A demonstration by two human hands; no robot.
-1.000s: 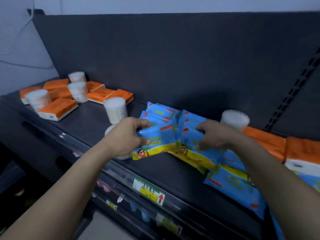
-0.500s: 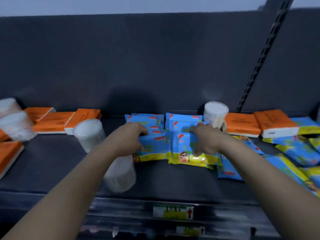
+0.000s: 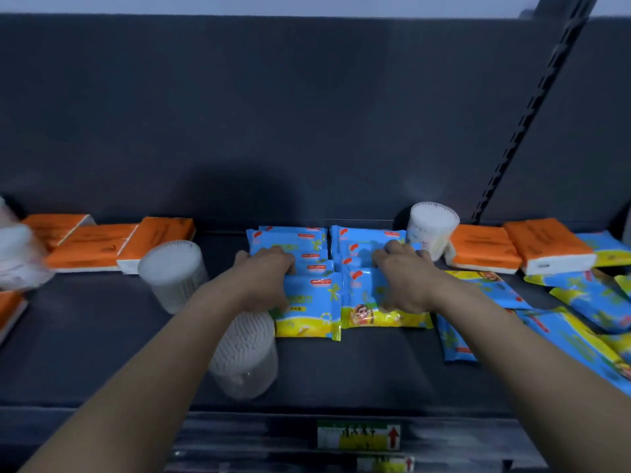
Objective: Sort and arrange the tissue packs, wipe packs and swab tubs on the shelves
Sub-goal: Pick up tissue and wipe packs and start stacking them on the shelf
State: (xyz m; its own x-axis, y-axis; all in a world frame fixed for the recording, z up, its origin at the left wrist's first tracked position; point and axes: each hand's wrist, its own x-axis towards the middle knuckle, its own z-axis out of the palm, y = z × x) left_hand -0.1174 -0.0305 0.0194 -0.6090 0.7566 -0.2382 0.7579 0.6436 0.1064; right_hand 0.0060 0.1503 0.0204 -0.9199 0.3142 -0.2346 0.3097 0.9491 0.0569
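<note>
Head view: a dark grey shelf [image 3: 102, 339] holds 2 overlapping rows of blue and yellow plastic wipe packs side by side at its middle, running from the back panel toward the front. The left hand [image 3: 269, 278] lies on the left wipe row [image 3: 309, 303], fingers curled over the packs and thumb at their near left edge, gripping them. The right hand [image 3: 403, 278] grips the right wipe row [image 3: 372, 317] the same way, its bent fingers reaching the farther packs. A white round swab tub [image 3: 244, 356] lies on its side under the left forearm, touching the left row's front pack. A second swab tub [image 3: 170, 273] sits left of it, and a third swab tub [image 3: 433, 230] stands at the back, just right of the right row. Orange tissue packs [image 3: 102, 247] lie at the back left, and 2 more orange packs [image 3: 512, 247] at the back right. Loose wipe packs [image 3: 580, 302] lie scattered on the right.
</note>
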